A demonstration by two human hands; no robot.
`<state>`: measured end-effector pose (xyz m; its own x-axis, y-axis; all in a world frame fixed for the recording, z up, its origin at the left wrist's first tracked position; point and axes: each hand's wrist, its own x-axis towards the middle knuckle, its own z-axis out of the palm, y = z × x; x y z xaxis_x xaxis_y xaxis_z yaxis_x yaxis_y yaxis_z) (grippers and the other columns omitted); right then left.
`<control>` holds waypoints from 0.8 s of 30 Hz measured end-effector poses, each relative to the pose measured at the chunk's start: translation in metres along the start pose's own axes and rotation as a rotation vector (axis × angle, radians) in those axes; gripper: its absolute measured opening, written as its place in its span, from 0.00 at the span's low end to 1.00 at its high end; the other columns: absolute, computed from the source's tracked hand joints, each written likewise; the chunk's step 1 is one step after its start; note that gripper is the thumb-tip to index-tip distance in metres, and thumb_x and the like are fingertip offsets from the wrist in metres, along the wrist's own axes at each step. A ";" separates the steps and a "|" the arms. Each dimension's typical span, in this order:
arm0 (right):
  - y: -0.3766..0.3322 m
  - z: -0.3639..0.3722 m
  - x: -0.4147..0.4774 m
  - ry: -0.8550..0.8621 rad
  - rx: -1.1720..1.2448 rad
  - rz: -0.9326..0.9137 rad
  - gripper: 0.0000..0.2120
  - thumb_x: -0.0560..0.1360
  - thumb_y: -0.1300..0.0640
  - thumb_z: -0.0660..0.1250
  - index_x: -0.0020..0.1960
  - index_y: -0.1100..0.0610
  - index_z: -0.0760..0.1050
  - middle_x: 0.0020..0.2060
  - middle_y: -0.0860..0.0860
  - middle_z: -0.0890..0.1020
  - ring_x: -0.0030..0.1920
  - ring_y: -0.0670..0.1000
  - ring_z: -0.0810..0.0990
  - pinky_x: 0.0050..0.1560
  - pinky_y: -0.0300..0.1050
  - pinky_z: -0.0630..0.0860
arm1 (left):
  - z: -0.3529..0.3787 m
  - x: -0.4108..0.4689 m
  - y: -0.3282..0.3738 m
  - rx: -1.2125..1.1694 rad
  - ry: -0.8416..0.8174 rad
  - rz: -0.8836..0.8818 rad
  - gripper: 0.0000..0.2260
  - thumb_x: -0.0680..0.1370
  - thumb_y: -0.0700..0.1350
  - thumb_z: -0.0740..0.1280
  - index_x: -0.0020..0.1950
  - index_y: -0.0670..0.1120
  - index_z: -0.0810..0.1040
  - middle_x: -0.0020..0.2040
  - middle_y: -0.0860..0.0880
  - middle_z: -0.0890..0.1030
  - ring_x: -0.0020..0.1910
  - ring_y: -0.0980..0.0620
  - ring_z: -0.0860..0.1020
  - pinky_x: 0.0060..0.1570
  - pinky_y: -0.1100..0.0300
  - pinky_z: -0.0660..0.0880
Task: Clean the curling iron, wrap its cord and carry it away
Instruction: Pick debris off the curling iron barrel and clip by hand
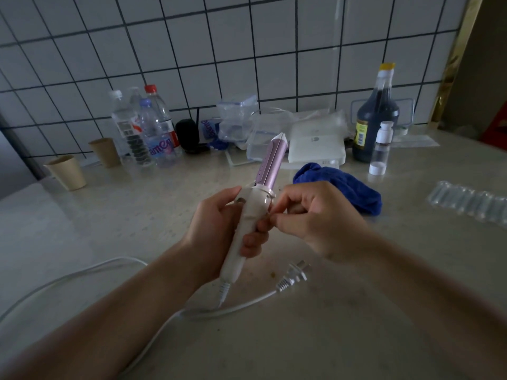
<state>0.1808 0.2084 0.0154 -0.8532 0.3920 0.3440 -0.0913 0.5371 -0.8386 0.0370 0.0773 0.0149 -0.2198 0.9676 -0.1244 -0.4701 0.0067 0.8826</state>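
Note:
The curling iron (270, 163) has a pink barrel and a white handle, and it points up and away over the counter. My left hand (219, 229) grips the white handle from the left. My right hand (310, 215) has its fingers curled and its fingertips touch the handle's right side just below the barrel; whether it pinches anything is hidden. The white cord (82, 272) runs from the handle's base in a loop across the counter to the left. Its plug (295, 275) lies on the counter below my hands. A blue cloth (348, 187) lies crumpled behind my right hand.
Several water bottles (148, 127) and two paper cups (67, 172) stand at the back left. Clear plastic containers (238, 119), a white box (315, 146), a dark sauce bottle (375, 113) and a small vial (381, 149) line the tiled wall. Bubble wrap (469, 204) lies at right.

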 end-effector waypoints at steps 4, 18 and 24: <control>0.002 -0.007 0.003 0.162 0.020 -0.003 0.07 0.77 0.60 0.74 0.41 0.55 0.82 0.26 0.58 0.79 0.26 0.53 0.69 0.28 0.48 0.67 | 0.000 0.000 0.000 0.033 0.021 -0.020 0.21 0.79 0.55 0.57 0.54 0.38 0.77 0.38 0.44 0.75 0.26 0.51 0.70 0.22 0.61 0.68; -0.006 0.001 0.006 0.102 -0.077 -0.023 0.11 0.75 0.63 0.75 0.36 0.53 0.81 0.28 0.54 0.80 0.28 0.46 0.73 0.31 0.42 0.70 | -0.001 -0.002 0.001 0.089 0.126 0.054 0.21 0.76 0.56 0.65 0.58 0.41 0.79 0.45 0.41 0.79 0.34 0.45 0.76 0.35 0.55 0.75; -0.010 0.002 0.028 0.097 -0.188 -0.113 0.10 0.76 0.57 0.76 0.36 0.53 0.80 0.30 0.50 0.82 0.31 0.51 0.78 0.34 0.45 0.75 | -0.006 -0.003 0.000 0.021 0.187 0.069 0.24 0.76 0.56 0.64 0.60 0.38 0.79 0.45 0.41 0.79 0.33 0.47 0.76 0.32 0.57 0.75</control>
<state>0.1567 0.2128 0.0326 -0.7889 0.3868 0.4775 -0.0782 0.7075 -0.7023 0.0322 0.0729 0.0124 -0.4067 0.9023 -0.1431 -0.4307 -0.0512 0.9010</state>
